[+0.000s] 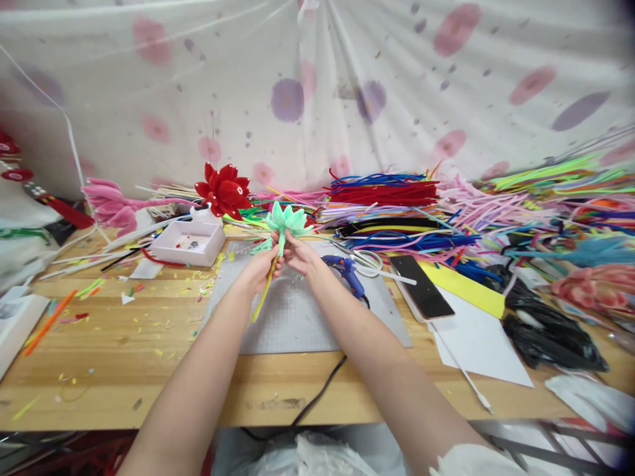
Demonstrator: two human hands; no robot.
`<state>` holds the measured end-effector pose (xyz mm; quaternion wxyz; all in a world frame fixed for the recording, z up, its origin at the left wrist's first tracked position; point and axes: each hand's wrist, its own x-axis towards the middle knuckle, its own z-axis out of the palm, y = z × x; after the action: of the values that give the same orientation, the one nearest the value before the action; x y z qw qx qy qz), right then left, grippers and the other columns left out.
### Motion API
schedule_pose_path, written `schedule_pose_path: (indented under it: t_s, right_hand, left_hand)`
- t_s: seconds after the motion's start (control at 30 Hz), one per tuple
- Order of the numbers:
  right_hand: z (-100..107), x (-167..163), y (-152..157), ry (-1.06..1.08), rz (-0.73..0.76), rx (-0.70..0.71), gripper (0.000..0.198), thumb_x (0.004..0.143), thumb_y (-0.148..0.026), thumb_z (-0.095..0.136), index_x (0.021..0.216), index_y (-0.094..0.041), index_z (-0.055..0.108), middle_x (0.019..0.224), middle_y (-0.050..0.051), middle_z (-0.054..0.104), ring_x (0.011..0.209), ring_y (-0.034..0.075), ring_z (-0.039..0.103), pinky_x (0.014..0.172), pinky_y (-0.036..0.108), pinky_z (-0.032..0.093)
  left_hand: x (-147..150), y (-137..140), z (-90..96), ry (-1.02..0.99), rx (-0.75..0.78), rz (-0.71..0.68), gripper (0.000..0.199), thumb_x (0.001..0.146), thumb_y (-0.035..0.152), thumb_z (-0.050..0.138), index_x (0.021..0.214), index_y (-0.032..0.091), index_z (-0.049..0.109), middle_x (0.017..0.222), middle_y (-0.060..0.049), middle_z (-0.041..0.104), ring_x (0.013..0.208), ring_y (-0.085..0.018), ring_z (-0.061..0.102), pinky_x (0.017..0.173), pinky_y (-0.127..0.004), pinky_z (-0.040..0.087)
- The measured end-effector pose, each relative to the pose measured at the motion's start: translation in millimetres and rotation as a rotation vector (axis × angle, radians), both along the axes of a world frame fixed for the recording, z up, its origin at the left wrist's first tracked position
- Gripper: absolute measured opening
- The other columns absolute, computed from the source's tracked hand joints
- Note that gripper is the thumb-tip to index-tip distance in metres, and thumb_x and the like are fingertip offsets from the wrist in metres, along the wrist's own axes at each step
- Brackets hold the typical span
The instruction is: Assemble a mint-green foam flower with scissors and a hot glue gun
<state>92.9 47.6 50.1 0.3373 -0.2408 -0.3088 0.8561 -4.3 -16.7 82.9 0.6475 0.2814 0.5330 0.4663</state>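
Observation:
Above the grey cutting mat (307,324), both my hands are together on a mint-green pipe-cleaner flower (288,219). My left hand (262,268) closes round the lower stem, where a yellow pipe cleaner (264,291) slants down toward the mat. With closed fingers my right hand (299,252) grips the green stem just under the petals. The petals spread upward from the stem. Where the yellow piece meets the stem is hidden by my fingers. To the right of my right hand lies a blue glue gun (350,274), with scissors (364,261) beside it.
Bundles of coloured pipe cleaners (381,193) pile along the back. A red flower (223,190) and a white box (188,242) stand back left, near a pink flower (112,203). Rightward lie a phone (421,285), white paper (479,340) and a black plastic bag (550,330). A cord (322,390) crosses the front edge.

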Motion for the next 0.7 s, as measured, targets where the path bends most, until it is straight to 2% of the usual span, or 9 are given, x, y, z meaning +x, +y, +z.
schedule_pose_path:
  t_s: [0.17,0.3,0.4,0.47,0.6,0.7]
  right_hand:
    - [1,1,1,0.001,-0.032,-0.036,0.039,0.086,-0.05,0.043,0.09,-0.015,0.061,0.052,-0.004,0.055,0.033,0.005,0.033,0.032,0.017,0.029]
    - [2,-4,0,0.013,-0.151,-0.096,0.03,0.086,-0.044,0.049,0.086,-0.016,0.058,0.053,-0.004,0.056,0.036,0.007,0.04,0.031,0.018,0.031]
    - [9,-10,-2,0.088,-0.293,-0.151,0.019,0.083,-0.036,0.056,0.087,-0.017,0.057,0.049,-0.006,0.053,0.042,0.008,0.047,0.035,0.017,0.035]
    - [14,-12,-5,0.129,-0.335,-0.186,0.015,0.084,-0.031,0.056,0.09,-0.017,0.056,0.049,-0.006,0.052,0.046,0.008,0.049,0.037,0.016,0.037]
    - [15,-9,-9,0.104,-0.301,-0.173,0.02,0.086,-0.033,0.052,0.095,-0.016,0.057,0.049,-0.006,0.053,0.042,0.009,0.046,0.038,0.019,0.038]
    - [7,-4,-10,-0.002,-0.198,-0.082,0.029,0.084,-0.043,0.052,0.092,-0.016,0.058,0.046,-0.006,0.052,0.031,0.007,0.034,0.031,0.02,0.031]
  left_hand:
    - [7,0,-3.6,0.037,0.077,-0.009,0.018,0.08,0.026,0.055,0.069,0.013,0.051,0.061,-0.001,0.052,0.041,-0.003,0.041,0.032,-0.013,0.016]
    - [13,5,-16.3,0.213,0.186,0.039,0.024,0.08,0.029,0.054,0.062,0.016,0.044,0.052,0.005,0.043,0.037,-0.003,0.031,0.035,-0.015,0.017]
    - [13,11,-25.8,0.394,0.291,0.085,0.025,0.079,0.03,0.055,0.059,0.018,0.044,0.05,0.004,0.041,0.04,-0.006,0.033,0.038,-0.018,0.02]
    - [12,13,-30.2,0.474,0.349,0.104,0.024,0.078,0.029,0.056,0.059,0.019,0.045,0.05,0.003,0.042,0.042,-0.007,0.035,0.04,-0.019,0.022]
    - [14,12,-31.6,0.521,0.355,0.12,0.025,0.079,0.026,0.053,0.057,0.018,0.044,0.05,0.003,0.043,0.042,-0.007,0.036,0.041,-0.019,0.023]
    - [18,7,-25.7,0.404,0.263,0.093,0.02,0.082,0.029,0.048,0.065,0.017,0.048,0.053,0.003,0.048,0.039,-0.007,0.038,0.038,-0.019,0.023]
